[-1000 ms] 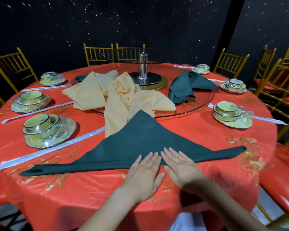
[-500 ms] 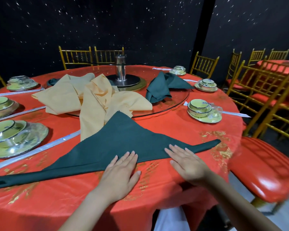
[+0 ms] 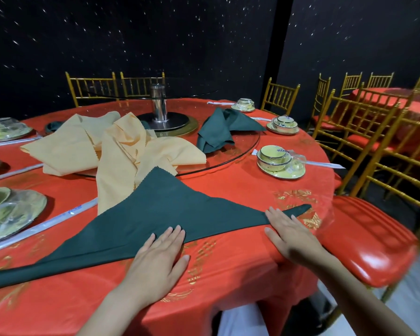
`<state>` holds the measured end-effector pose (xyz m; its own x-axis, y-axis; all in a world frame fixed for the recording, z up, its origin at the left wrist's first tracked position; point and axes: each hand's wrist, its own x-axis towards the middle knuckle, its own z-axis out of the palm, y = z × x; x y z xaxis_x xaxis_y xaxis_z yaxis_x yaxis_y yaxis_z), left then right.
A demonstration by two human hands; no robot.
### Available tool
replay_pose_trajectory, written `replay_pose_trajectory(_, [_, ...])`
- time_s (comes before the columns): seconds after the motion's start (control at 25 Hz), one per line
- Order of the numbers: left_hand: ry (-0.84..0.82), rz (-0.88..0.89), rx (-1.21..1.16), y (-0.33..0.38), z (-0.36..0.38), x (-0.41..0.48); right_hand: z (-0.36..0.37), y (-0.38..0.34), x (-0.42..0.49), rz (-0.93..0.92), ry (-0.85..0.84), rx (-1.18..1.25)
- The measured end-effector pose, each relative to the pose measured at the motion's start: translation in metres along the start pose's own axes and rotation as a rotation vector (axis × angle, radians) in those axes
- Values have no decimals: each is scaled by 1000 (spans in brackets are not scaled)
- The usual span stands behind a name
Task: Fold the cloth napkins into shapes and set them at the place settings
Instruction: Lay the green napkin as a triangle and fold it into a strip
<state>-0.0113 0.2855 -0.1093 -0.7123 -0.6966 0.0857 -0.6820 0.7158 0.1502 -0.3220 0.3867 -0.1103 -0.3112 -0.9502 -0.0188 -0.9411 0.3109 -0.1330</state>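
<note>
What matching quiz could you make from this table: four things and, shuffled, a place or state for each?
1 triangle napkin
2 left hand
3 right hand
4 peach napkins

a heaped partly on the glass turntable
b flat near the triangle's right tip
c dark green, spread on the tablecloth
d flat on the middle of the folded edge

Pairs: 1-c, 2-d, 3-b, 4-a

The right hand (image 3: 289,231) has slid away from the left hand (image 3: 160,253). It now presses near the right tip of the green napkin (image 3: 155,209).
</note>
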Motion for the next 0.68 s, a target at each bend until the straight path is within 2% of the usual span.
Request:
replay_pose_trajectory(0.28, [-9,2,-43,0,-1,1,-8,32,-1,113,0,13])
replay_pose_trajectory(0.44, [-18,3,-19,2,-3,1,-18,21,-3,155,-41,-46])
replay_pose_trajectory(0.52, [-26,1,-3,5,-5,2,-27,0,-2,152,11,-109])
replay_pose_trajectory(0.6, [-20,-3,8,6,-7,1,-30,-46,1,10,92,-91])
replay_pose_trajectory(0.68, [-17,2,-3,8,-8,2,-23,-103,0,-219,105,-24])
